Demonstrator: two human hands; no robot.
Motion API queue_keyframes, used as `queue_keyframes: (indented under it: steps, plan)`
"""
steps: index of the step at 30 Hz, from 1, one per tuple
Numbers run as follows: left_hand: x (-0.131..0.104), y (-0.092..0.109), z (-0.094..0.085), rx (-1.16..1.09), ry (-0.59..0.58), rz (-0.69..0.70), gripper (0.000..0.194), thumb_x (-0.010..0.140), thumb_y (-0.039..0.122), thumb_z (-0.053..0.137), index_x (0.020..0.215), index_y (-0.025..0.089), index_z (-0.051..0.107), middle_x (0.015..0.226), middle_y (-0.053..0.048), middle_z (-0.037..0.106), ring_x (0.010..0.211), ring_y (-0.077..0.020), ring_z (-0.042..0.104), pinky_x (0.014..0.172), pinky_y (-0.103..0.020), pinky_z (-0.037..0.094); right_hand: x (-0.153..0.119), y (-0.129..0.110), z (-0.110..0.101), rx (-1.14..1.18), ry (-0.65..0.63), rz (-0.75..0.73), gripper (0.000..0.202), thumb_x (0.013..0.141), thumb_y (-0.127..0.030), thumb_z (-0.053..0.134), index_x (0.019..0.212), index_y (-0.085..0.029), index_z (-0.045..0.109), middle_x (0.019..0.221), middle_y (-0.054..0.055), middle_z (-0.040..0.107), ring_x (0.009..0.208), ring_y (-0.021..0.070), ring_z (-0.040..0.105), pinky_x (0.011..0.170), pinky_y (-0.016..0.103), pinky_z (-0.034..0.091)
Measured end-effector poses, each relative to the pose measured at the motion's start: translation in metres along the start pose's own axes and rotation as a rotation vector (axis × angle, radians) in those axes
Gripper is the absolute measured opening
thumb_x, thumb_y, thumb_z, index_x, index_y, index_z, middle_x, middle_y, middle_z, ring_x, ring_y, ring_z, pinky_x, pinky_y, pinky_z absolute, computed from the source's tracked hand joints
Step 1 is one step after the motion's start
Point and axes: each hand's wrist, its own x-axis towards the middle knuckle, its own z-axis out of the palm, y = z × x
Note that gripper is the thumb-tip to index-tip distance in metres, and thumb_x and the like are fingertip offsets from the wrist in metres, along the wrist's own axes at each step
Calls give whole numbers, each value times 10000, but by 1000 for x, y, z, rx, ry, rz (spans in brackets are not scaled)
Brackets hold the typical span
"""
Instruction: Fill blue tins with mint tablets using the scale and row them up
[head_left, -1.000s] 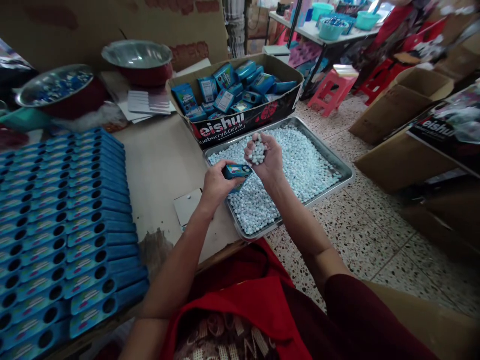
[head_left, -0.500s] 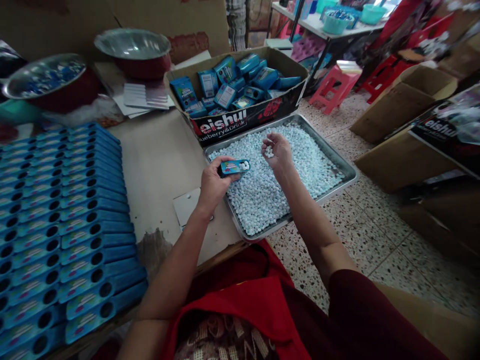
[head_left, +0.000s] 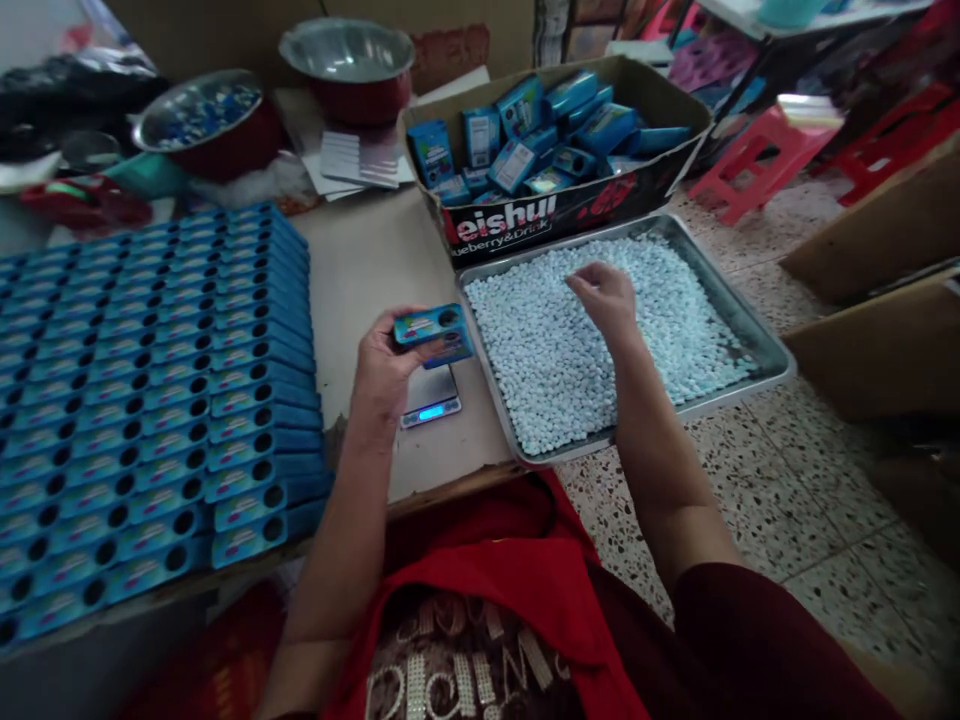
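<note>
My left hand is wrapped round a small blue candy box with a dark round hole at its right end. The box is tilted above a small digital scale whose display glows blue. To the right lies a shallow metal tray spread with small white candies. Over the middle of the tray is my right hand, its fingers curled and pressed together. Whatever these fingers contain is hidden from view.
Rows of blue boxes stand packed at the left. A cardboard carton of blue packs sits behind the tray. Two metal bowls, one bare inside and one with wrapped sweets, stand at the back. A pink stool is on the floor.
The view has swung left. White candies showed in the box opening before; now a dark hole shows. My right hand, earlier half open with candies, has closed. The scale's lit display has come into sight.
</note>
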Motion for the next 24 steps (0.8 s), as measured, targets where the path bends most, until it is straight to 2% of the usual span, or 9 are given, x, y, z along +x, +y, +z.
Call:
queue_keyframes:
  steps: [4,7,9,11,13,15,17,20,24]
  plan:
    - [-21,4,-59,89,209,12,659,527,337,1073,1111,236,784,1043,-18,825,943,-215,779,852,-312,675,-7,-12,8,-174,4,-39,106,897,-290,768,821,-250,706,1003,118,803,1071,334,707,1218,574,471]
    - [-38,-2,-76,102,220,-35,678,521,360,1064,1117,227,767,1032,-22,822,910,-215,777,842,-322,672,-21,-35,17,19,-31,-105,107,922,-289,766,828,-258,727,955,84,799,969,291,701,1110,495,528]
    - [-49,-6,-81,97,191,-77,676,525,350,1066,1116,221,766,1030,-28,829,914,-225,788,858,-340,679,-34,-57,30,171,-121,-201,113,960,-297,755,853,-261,765,926,54,792,897,260,681,988,432,541]
    - [-61,-7,-85,94,200,-98,661,526,330,1069,1107,221,773,1020,-25,833,918,-226,794,875,-342,680,-47,-83,49,204,-358,-380,127,1006,-286,746,909,-257,822,974,53,808,905,245,686,946,397,516]
    - [-70,-6,-90,90,254,-93,654,522,318,1069,1100,224,777,1018,-20,836,923,-220,793,890,-334,675,-58,-110,74,90,-691,-559,123,1044,-259,757,1057,-249,879,1123,80,831,991,249,714,943,376,497]
    - [-74,-5,-92,85,297,-84,657,522,321,1068,1102,223,775,1039,-23,841,945,-219,793,910,-335,672,-65,-134,100,-96,-871,-645,218,1068,-227,755,1240,-231,890,1293,125,819,1102,270,732,949,371,490]
    - [-74,-4,-91,76,303,-86,664,527,331,1066,1112,220,771,1064,-29,846,975,-226,796,935,-345,670,-68,-151,122,-248,-929,-685,277,1085,-208,743,1326,-208,879,1384,161,794,1201,294,730,973,370,491]
    - [-64,-6,-82,56,249,-103,669,533,343,1066,1117,218,764,1071,-33,845,995,-233,796,956,-353,661,-66,-160,145,-335,-943,-696,213,1100,-191,709,1201,-167,896,1284,176,821,1191,301,730,995,371,489]
    - [-46,-17,-66,49,143,-110,670,550,391,1065,1120,221,756,1093,-47,843,1009,-250,794,974,-381,662,-53,-151,147,-289,-875,-598,151,1038,-158,720,1068,-170,867,1129,152,848,1043,296,733,909,382,473]
